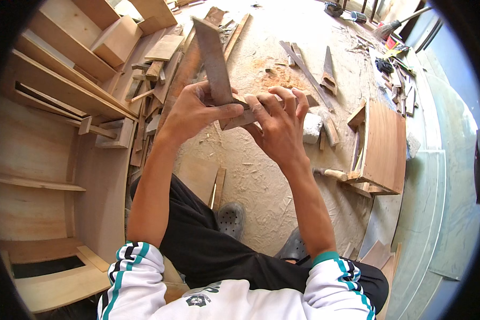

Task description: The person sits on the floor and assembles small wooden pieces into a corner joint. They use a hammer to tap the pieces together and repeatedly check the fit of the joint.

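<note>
Out in front of me, my left hand point(194, 109) is closed around the lower end of a flat, dull metal blade point(212, 58), which looks like a try square. The blade rises away from me, its far end cut at a slant. My right hand point(280, 125) has its fingers bent over a short wooden piece point(234, 121) that meets the blade's base at an angle. My left thumb lies along the join. Part of the wooden piece is hidden under the right fingers, so I cannot tell whether it belongs to the square.
Wooden cabinet frames point(53, 112) stand at the left beside a heap of offcuts point(157, 69). A handsaw point(327, 72), sawdust point(277, 80), a white block point(312, 128) and a wooden-handled tool point(333, 174) lie ahead. At the right are a wooden box point(384, 146) and glass sheets point(424, 213).
</note>
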The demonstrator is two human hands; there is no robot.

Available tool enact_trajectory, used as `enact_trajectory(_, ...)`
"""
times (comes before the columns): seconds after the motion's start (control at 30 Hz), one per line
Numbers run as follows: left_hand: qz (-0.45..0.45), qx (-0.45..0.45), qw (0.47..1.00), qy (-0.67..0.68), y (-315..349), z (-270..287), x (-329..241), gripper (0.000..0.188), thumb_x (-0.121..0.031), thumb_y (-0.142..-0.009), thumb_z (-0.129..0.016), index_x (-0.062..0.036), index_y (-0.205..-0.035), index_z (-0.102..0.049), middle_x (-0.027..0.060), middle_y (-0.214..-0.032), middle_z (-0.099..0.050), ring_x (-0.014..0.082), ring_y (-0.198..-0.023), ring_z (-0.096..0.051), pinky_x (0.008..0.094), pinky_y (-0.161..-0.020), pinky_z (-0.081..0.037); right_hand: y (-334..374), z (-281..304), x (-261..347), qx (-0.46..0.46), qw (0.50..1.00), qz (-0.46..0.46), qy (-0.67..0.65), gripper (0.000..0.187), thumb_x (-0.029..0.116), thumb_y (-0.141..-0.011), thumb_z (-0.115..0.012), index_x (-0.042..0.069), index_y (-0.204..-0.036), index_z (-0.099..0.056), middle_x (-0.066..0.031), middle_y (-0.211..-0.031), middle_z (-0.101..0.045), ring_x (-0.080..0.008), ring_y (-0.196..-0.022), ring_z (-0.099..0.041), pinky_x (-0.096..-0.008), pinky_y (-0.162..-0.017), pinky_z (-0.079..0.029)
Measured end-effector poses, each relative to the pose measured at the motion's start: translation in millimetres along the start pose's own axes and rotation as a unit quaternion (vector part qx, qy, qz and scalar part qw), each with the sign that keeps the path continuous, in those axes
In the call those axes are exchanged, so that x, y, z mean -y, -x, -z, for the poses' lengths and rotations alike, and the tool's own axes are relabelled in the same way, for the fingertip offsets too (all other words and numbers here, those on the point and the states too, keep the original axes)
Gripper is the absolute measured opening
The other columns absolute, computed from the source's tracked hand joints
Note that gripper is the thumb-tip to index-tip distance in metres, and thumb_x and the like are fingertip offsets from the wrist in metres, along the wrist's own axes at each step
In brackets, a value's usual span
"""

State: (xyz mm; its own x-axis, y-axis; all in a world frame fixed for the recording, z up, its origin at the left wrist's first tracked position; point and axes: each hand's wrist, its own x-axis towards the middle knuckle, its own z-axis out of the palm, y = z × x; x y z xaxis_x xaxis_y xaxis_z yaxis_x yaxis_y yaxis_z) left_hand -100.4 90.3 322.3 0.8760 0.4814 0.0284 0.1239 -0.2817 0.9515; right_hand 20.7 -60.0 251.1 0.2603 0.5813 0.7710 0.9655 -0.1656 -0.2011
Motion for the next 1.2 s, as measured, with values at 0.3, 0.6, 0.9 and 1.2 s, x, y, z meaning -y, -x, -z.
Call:
enact_trajectory(0.3, -0.004, -0.007, 0.998, -0.060, -0.2, -8.8, 6.0, 0.031, -0.014, -0.072, -0.088, 0.0009, -0.096, -0.074, 0.0078, -0.085, -0.074, 0.0116, -0.078, -0.069, 0.0266, -0.068, -0.056, 6.5, -9.1, -20.8, -0.004, 0.999, 0.038, 0.023, 0.041, 0.022, -0.070, -0.080, 0.022, -0.109, -0.069, 0.0055, -0.106, -0.060, -0.0187, -0.121, -0.048, -0.0552, -0.112, -0.020)
enact_trajectory(0.6, -0.016, 0.015, 0.998, -0.058, -27.3, -31.9, 74.5, 0.031, -0.018, -0.070, -0.089, 0.0008, -0.091, -0.075, 0.0073, -0.083, -0.074, 0.0127, -0.075, -0.068, 0.0279, -0.067, -0.054, 30.7, -27.3, -60.2, 0.049, 0.992, 0.110, 0.042, 0.035, 0.029, -0.072, -0.079, 0.018, -0.105, -0.072, 0.0042, -0.102, -0.064, -0.0164, -0.120, -0.050, -0.0545, -0.112, -0.021)
enact_trajectory(0.9, 0.030, 0.101, 0.991, 0.078, -45.4, -120.0, 171.7, 0.030, -0.014, -0.072, -0.087, 0.0008, -0.095, -0.074, 0.0056, -0.084, -0.073, 0.0126, -0.079, -0.067, 0.0283, -0.071, -0.054, 121.8, -51.3, -112.2, 0.104, 0.982, 0.107, 0.115, 0.024, 0.024, -0.083, -0.068, 0.014, -0.105, -0.069, 0.0013, -0.095, -0.063, -0.0156, -0.107, -0.057, -0.0488, -0.110, -0.029)
enact_trajectory(1.2, 0.085, 0.119, 0.984, -0.099, -4.8, -179.1, 265.7, 0.032, -0.025, -0.072, -0.087, -0.0026, -0.090, -0.074, 0.0059, -0.079, -0.073, 0.0128, -0.070, -0.068, 0.0308, -0.063, -0.053, 254.9, -86.0, -108.2, 0.197, 0.975, 0.036, 0.101, 0.021, 0.017, -0.087, -0.060, 0.015, -0.106, -0.069, 0.0027, -0.098, -0.064, -0.0156, -0.106, -0.057, -0.0497, -0.110, -0.030)
